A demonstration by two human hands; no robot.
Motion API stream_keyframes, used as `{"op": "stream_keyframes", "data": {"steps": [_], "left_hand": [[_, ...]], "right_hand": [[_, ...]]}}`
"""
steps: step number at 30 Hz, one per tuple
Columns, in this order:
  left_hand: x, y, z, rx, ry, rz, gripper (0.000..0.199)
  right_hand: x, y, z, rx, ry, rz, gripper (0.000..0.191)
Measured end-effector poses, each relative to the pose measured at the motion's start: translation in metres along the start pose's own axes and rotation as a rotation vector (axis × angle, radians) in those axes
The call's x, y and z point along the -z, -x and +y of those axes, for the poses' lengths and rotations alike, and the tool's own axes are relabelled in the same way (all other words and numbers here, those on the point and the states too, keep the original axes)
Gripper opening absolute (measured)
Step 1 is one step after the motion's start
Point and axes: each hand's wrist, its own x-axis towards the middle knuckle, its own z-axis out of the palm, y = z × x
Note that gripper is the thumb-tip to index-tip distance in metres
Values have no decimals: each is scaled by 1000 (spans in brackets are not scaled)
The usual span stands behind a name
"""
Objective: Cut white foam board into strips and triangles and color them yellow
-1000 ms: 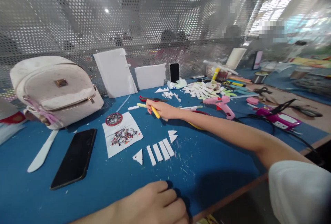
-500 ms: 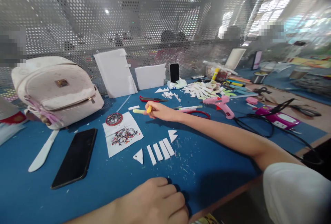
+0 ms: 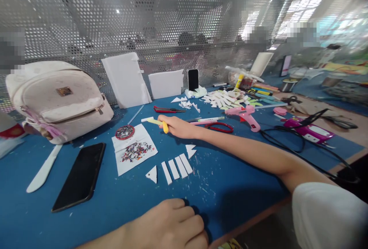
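Observation:
My right hand [image 3: 178,127] reaches over the middle of the table, its fingers closed round a yellow pen-like tool [image 3: 165,126] with a paler, narrower end pointing left. The tool's pale tip is close to a small white strip [image 3: 147,119]. Near the front edge, my left hand [image 3: 172,222] rests palm down on the blue tabletop, fingers curled in, and nothing sticks out of it. Between the hands lie several flat white strips [image 3: 173,168], a white triangle with a dark dot [image 3: 152,174] and a notched white piece [image 3: 190,150].
On the left are a backpack [image 3: 66,103], a white knife [image 3: 44,169] and a phone [image 3: 80,178]. A paper sheet [image 3: 122,167] carries dark bits and a round red-rimmed dish [image 3: 125,132]. Rightward lie a red cutter [image 3: 168,109], white pieces [image 3: 221,98], a pink glue gun [image 3: 244,115] and black cables [image 3: 299,147].
My right hand has shifted slightly left and down, and the yellow tool has turned, its thick end now pointing lower. My left hand stays in place.

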Motion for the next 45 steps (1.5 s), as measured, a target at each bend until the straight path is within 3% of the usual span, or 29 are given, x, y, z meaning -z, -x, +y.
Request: {"op": "stream_keyframes", "data": {"steps": [7, 13, 17, 24, 31, 39, 42, 44, 45], "left_hand": [[0, 2, 1, 15, 22, -80, 35], [1, 0, 0, 19, 40, -70, 38], [2, 0, 0, 23, 40, -66, 38], [1, -1, 0, 13, 3, -43, 37], [2, -3, 1, 20, 3, -45, 41], [0, -1, 2, 19, 15, -74, 40], [2, -3, 3, 25, -2, -42, 40], [2, -4, 1, 40, -59, -19, 39], [2, -3, 0, 53, -92, -15, 37]], "right_hand": [[-4, 2, 2, 10, 71, -15, 7], [-3, 2, 10, 6, 34, -74, 12], [-3, -1, 16, 3, 71, -26, 9], [14, -5, 27, -11, 202, 73, 23], [32, -8, 29, 120, 360, 48, 27], [9, -4, 20, 383, 600, -141, 17], [14, -4, 12, 386, 575, -68, 13], [22, 1, 5, 301, 481, 70, 4], [26, 6, 1, 244, 418, 142, 10]]}}
